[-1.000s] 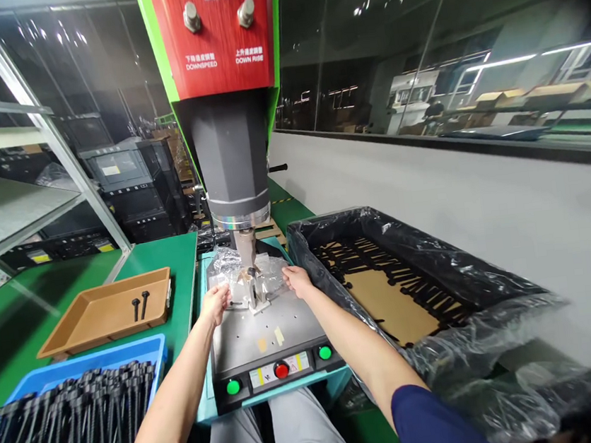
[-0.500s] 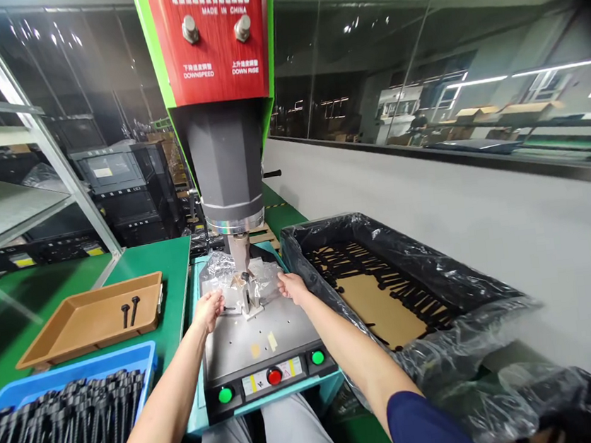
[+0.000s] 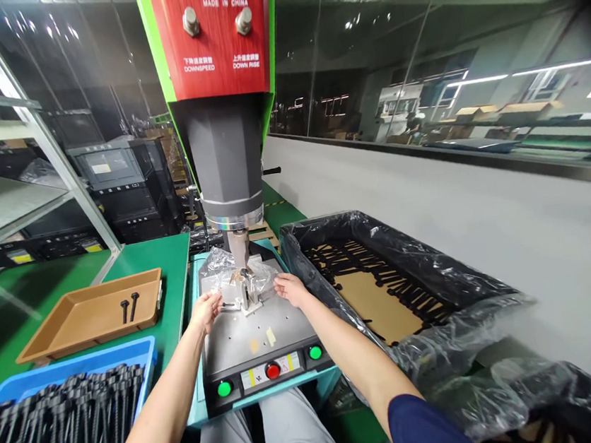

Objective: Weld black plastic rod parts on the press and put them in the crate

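On the steel bed [image 3: 235, 349] of the press, a small metal fixture [image 3: 247, 299] stands below the pointed metal horn [image 3: 239, 249]. A black part [image 3: 244, 273] sits at the fixture's top, close under the horn tip. Crumpled clear plastic film [image 3: 265, 276] lies around and behind the fixture. My left hand [image 3: 207, 312] is closed in a pinch just left of the fixture. To the right of it, my right hand [image 3: 291, 289] has its fingers pressed together at the film's edge. What either hand's fingertips hold is too small to make out.
Two green buttons [image 3: 224, 389] and a red button [image 3: 273, 370] line the press's front. At left, a blue bin [image 3: 147, 352] holds several black ties; a brown tray [image 3: 87, 316] holds two. A black film-lined box [image 3: 418, 264] with several black pieces on cardboard stands at right.
My right hand has shifted slightly left, toward the fixture. My left hand stays almost in place. The camera view has tilted slightly.
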{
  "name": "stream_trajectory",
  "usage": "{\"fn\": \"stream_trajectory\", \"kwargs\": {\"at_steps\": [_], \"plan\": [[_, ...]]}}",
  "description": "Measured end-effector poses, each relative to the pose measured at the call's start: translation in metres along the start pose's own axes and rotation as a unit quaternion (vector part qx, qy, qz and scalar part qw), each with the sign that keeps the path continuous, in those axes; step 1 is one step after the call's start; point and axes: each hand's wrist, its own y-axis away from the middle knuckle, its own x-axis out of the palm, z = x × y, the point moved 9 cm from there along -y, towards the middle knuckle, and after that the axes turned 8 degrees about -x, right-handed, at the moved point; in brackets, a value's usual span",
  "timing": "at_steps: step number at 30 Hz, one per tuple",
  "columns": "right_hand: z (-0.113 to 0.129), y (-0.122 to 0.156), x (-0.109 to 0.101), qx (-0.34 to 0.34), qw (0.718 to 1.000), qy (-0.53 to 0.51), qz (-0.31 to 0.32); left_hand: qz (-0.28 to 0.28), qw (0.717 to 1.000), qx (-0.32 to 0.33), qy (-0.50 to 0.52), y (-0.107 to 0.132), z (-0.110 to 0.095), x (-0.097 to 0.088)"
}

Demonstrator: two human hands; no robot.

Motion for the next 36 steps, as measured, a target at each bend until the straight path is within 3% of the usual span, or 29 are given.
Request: {"fn": "stream_trajectory", "kwargs": {"at_steps": [8,14,17,20,22,23,26,28,31,36], "plan": [[-0.003,0.0,-0.002,-0.005,1.0,0.024,-0.017,-0.009,1.0,0.013,0.001,-0.001,0.007,0.0],[0.0,0.004,-0.001,-0.019,0.995,0.098,-0.027,-0.014,1.0,0.013,-0.006,-0.002,0.011,0.001],[0.017,0.006,-0.008,-0.049,0.985,0.157,-0.052,-0.018,1.0,0.013,-0.008,-0.002,0.012,0.002],[0.05,0.009,-0.012,-0.114,0.966,0.207,-0.1,-0.014,1.0,0.015,-0.012,-0.002,0.01,0.003],[0.079,0.014,0.004,-0.204,0.94,0.257,-0.093,-0.01,1.0,0.015,-0.016,-0.002,0.008,0.004],[0.093,0.017,0.021,-0.26,0.919,0.289,-0.061,-0.008,1.0,0.014,-0.019,-0.002,0.008,0.003],[0.11,0.036,0.09,-0.399,0.832,0.371,0.104,-0.007,1.0,0.012,-0.028,-0.003,0.008,0.002],[0.104,0.045,0.121,-0.424,0.799,0.382,0.188,-0.007,0.999,0.012,-0.034,-0.003,0.008,0.002],[0.091,0.045,0.138,-0.403,0.802,0.372,0.236,-0.006,0.999,0.016,-0.046,-0.004,0.009,0.003],[0.076,0.033,0.13,-0.344,0.855,0.311,0.232,-0.018,0.996,0.031,-0.088,-0.004,0.009,0.001]]}}
